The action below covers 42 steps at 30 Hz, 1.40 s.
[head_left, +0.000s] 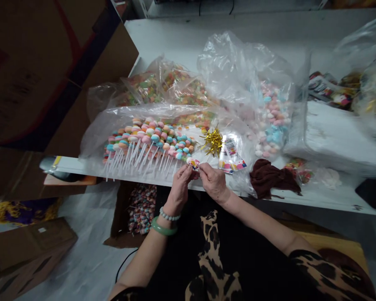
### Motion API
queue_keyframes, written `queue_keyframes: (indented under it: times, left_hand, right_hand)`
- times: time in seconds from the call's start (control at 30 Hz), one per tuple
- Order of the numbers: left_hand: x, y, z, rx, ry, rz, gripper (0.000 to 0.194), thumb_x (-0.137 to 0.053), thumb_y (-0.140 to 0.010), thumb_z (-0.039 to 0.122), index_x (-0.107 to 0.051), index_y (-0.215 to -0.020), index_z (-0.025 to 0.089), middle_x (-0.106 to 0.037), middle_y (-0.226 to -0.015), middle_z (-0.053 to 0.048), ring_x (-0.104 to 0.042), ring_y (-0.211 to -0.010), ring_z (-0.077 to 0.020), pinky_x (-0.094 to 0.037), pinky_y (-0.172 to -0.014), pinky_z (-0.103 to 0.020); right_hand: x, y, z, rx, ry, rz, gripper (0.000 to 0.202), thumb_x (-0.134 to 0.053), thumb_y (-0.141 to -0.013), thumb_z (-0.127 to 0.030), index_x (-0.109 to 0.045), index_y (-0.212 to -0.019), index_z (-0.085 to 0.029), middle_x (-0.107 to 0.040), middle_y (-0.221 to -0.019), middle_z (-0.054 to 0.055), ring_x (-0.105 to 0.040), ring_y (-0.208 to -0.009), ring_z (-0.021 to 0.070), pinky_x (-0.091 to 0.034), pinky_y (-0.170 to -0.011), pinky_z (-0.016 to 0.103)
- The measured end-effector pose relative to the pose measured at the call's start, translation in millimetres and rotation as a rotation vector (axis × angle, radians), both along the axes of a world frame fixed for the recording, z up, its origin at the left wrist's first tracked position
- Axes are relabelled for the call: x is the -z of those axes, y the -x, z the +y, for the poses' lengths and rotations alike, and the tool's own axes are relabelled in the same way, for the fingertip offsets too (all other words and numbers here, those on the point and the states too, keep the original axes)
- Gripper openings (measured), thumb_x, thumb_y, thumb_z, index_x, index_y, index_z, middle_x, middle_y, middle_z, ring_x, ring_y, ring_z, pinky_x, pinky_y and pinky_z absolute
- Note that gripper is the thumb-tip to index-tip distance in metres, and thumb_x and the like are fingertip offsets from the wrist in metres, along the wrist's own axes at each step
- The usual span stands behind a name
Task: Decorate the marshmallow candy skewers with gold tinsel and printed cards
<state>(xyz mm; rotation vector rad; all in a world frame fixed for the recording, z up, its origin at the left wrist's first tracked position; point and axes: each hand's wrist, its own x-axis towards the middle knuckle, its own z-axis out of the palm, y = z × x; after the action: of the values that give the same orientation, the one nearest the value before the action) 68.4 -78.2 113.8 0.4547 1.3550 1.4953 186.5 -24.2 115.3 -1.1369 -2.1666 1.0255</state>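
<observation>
My left hand (182, 183) and my right hand (213, 182) meet at the front edge of the table, fingertips pinched together. Between them is a small, colourful printed candy wrapper (194, 163), gripped from both sides. Whether a candy sits inside it is hard to make out. Just left of my hands, macaron-coloured candy lollipops (144, 133) lie piled on clear plastic, white sticks pointing towards me. Beyond my right hand lie a bunch of gold twist ties (213, 141) and a stack of printed wrappers (231, 154).
Behind the lollipops lies a clear bag of small multicoloured candies (163, 90); another bag (272, 117) holds pastel ones. A dark brown cloth (271, 177) lies at the right. Below the table, a carton (119, 228) contains wrapped lollipops. Large cardboard boxes (90, 83) stand left.
</observation>
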Motion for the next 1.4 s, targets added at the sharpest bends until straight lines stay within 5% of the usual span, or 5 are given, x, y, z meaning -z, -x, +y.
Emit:
queue_keyframes:
  times: [0.13,0.43,0.67,0.93,1.4]
  left_hand:
    - [-1.7,-3.8,2.5,-0.148,0.044,0.005,0.030,-0.078,-0.066,0.041,-0.064,-0.066,0.015,-0.060,-0.064,0.001,-0.051,-0.059,-0.0094,-0.044,-0.062,-0.025]
    - [-1.2,-3.3,-7.6,-0.052,0.000,0.293,0.014,-0.070,-0.075,0.031,-0.070,-0.077,0.017,-0.065,-0.071,-0.001,-0.053,-0.067,-0.0122,-0.042,-0.066,-0.026]
    - [2.0,-9.1,-7.3,0.071,0.094,0.361,0.025,-0.067,-0.079,0.040,-0.073,-0.082,0.016,-0.059,-0.064,0.001,-0.047,-0.057,-0.0102,-0.037,-0.055,-0.023]
    - [-1.8,-10.0,8.0,-0.112,0.107,-0.373,0.024,-0.084,-0.052,0.018,-0.063,-0.064,0.013,-0.059,-0.063,0.003,-0.053,-0.060,-0.0074,-0.043,-0.059,-0.019]
    - [14.9,-23.3,6.4,-0.108,0.033,-0.298,0.027,-0.082,-0.062,0.031,-0.065,-0.068,0.011,-0.061,-0.057,0.000,-0.056,-0.054,-0.0098,-0.045,-0.058,-0.023]
  right_hand:
    - [1.5,0.1,-7.6,-0.058,0.003,0.024,0.019,-0.046,-0.089,-0.027,-0.063,-0.087,-0.020,-0.065,-0.068,0.004,-0.059,-0.063,0.0164,-0.038,-0.064,0.026]
    - [-3.6,-12.0,9.9,-0.015,0.940,0.470,0.020,-0.059,-0.075,-0.036,-0.054,-0.084,-0.019,-0.059,-0.058,-0.006,-0.045,-0.041,0.0074,-0.035,-0.043,0.019]
    - [5.5,-6.3,6.2,0.125,0.674,0.379,0.014,-0.058,-0.074,-0.033,-0.055,-0.070,-0.020,-0.050,-0.048,-0.007,-0.044,-0.044,0.0094,-0.034,-0.047,0.021]
    - [-1.5,0.2,0.5,0.044,0.220,-0.002,0.011,-0.050,-0.081,-0.025,-0.060,-0.076,-0.023,-0.065,-0.067,-0.001,-0.059,-0.065,0.0158,-0.037,-0.062,0.026]
    - [18.2,6.0,16.6,0.171,1.120,0.577,0.024,-0.069,-0.063,-0.035,-0.053,-0.071,-0.019,-0.053,-0.046,-0.007,-0.038,-0.037,0.0055,-0.021,-0.036,0.017]
